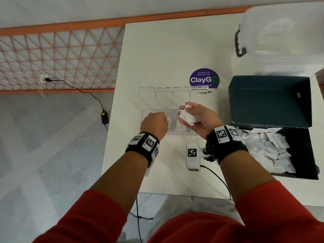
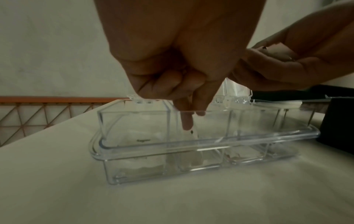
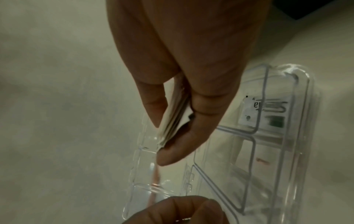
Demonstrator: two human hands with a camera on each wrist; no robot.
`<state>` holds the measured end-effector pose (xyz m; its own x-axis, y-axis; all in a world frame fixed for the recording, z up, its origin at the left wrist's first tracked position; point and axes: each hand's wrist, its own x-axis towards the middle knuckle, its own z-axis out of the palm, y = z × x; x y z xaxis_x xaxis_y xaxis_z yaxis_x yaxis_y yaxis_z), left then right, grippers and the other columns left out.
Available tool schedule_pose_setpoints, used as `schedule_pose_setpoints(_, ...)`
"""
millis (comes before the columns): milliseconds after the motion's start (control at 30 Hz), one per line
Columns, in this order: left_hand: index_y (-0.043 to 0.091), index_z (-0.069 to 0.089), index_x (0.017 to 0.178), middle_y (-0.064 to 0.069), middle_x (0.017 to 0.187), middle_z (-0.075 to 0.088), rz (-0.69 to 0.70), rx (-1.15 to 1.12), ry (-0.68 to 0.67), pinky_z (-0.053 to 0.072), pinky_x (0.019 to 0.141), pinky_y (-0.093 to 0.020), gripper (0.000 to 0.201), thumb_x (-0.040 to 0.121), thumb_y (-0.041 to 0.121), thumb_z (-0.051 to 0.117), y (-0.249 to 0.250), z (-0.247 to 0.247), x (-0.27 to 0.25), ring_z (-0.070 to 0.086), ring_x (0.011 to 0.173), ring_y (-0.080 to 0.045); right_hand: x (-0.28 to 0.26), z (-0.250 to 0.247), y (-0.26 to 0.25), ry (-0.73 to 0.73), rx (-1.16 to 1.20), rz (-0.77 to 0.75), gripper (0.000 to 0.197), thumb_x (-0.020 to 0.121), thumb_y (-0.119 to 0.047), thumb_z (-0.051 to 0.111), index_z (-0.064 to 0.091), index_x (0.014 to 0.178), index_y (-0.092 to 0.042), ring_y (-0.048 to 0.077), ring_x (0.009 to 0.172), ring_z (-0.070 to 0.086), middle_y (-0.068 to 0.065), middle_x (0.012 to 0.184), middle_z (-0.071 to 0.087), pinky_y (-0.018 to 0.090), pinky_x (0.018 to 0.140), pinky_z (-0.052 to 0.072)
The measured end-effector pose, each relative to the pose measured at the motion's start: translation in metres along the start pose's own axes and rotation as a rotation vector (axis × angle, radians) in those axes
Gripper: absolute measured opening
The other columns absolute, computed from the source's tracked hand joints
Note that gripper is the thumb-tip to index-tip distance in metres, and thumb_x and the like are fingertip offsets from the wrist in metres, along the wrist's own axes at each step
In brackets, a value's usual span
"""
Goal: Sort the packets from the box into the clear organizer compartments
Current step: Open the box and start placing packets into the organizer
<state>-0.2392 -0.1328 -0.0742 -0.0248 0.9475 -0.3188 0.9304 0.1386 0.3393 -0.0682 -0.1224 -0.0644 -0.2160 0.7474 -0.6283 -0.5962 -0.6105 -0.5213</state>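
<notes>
The clear organizer stands mid-table with its lids tipped back. My left hand reaches into its second compartment from the left and pinches one white packet that stands on edge inside. Just to the right, over the organizer, my right hand grips a stack of white packets between thumb and fingers. Single packets lie in other compartments. The dark blue box sits open at the right, holding several loose packets.
A translucent storage bin with a black handle stands at the back right. A purple ClayGo sticker lies behind the organizer. The table's left edge drops to the floor beside an orange mesh fence.
</notes>
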Motion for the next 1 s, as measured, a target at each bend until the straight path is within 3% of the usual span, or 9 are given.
schedule_pose_setpoints(133,0.015,0.067,0.097,-0.006,0.088,0.069,0.043,0.022,0.037,0.051,0.07,-0.033,0.021,0.094,0.021,0.048,-0.004,-0.004,-0.001,0.063,0.082,-0.027,0.001,-0.001,-0.004,0.006,0.086,0.038,0.025,0.09,0.007,0.045,0.057,0.11,-0.003,0.032,0.081,0.071,0.018,0.093,0.073,0.043,0.076,0.061)
schedule_pose_setpoints(233,0.017,0.067,0.106,-0.008,0.097,0.069,0.081,0.04,0.026,0.052,0.077,-0.034,0.022,0.094,0.016,0.049,-0.006,-0.006,-0.002,0.064,0.089,-0.029,0.002,0.0,-0.004,0.004,0.113,0.063,0.032,0.086,0.007,0.038,0.057,0.111,-0.001,0.034,0.079,0.071,0.019,0.093,0.072,0.045,0.075,0.061)
schedule_pose_setpoints(333,0.018,0.067,0.114,-0.008,0.108,0.068,0.107,0.143,-0.07,0.049,0.078,-0.032,0.03,0.091,0.011,0.049,-0.005,-0.006,0.001,0.063,0.096,-0.029,0.002,0.001,-0.003,-0.003,0.097,0.067,0.034,0.085,0.009,0.037,0.056,0.112,-0.001,0.034,0.079,0.072,0.02,0.093,0.072,0.045,0.074,0.061)
schedule_pose_setpoints(500,0.016,0.069,0.109,-0.008,0.108,0.067,0.147,0.26,-0.207,0.05,0.08,-0.034,0.029,0.091,0.014,0.046,0.003,-0.008,0.003,0.062,0.096,-0.028,0.0,0.003,-0.002,-0.027,0.05,0.041,0.03,0.091,0.01,0.046,0.056,0.117,0.001,0.036,0.084,0.073,0.021,0.094,0.074,0.045,0.073,0.062)
schedule_pose_setpoints(567,0.016,0.07,0.103,-0.006,0.104,0.068,0.116,0.16,-0.17,0.051,0.08,-0.034,0.028,0.093,0.016,0.044,0.004,-0.014,0.006,0.062,0.092,-0.026,-0.001,0.002,-0.002,-0.013,-0.017,0.03,0.027,0.092,0.009,0.053,0.057,0.117,-0.001,0.038,0.089,0.073,0.02,0.094,0.074,0.041,0.07,0.062)
schedule_pose_setpoints(667,0.021,0.067,0.089,0.004,0.09,0.07,0.005,-0.343,-0.086,0.052,0.065,-0.03,0.023,0.093,0.025,0.045,0.006,-0.027,0.008,0.065,0.072,-0.016,0.0,0.002,-0.001,0.048,-0.127,0.011,0.022,0.09,0.005,0.063,0.062,0.109,-0.004,0.036,0.095,0.071,0.018,0.099,0.069,0.035,0.066,0.061)
schedule_pose_setpoints(733,0.028,0.065,0.089,0.01,0.088,0.068,0.018,-0.601,-0.103,0.048,0.057,-0.023,0.009,0.089,0.034,0.059,0.011,-0.034,0.005,0.065,0.062,-0.009,0.001,0.002,-0.001,0.07,-0.175,0.004,0.018,0.089,0.003,0.066,0.065,0.104,-0.006,0.028,0.083,0.072,0.013,0.09,0.07,0.033,0.064,0.061)
schedule_pose_setpoints(800,0.033,0.062,0.095,0.012,0.091,0.066,0.073,-0.648,-0.157,0.047,0.057,-0.015,0.019,0.08,0.039,0.073,0.014,-0.036,0.005,0.066,0.066,-0.003,0.002,0.001,0.0,0.062,-0.207,0.005,0.017,0.088,0.003,0.067,0.066,0.102,-0.007,0.021,0.072,0.071,0.009,0.082,0.071,0.034,0.065,0.061)
schedule_pose_setpoints(1000,0.027,0.065,0.087,0.003,0.079,0.072,-0.01,-0.823,-0.004,0.059,0.076,-0.039,0.02,0.078,0.013,0.075,0.016,-0.035,0.012,0.065,0.067,-0.012,-0.006,0.003,-0.001,-0.044,-0.249,0.065,0.026,0.085,0.015,0.058,0.067,0.105,0.0,0.028,0.076,0.074,0.016,0.087,0.074,0.039,0.071,0.062)
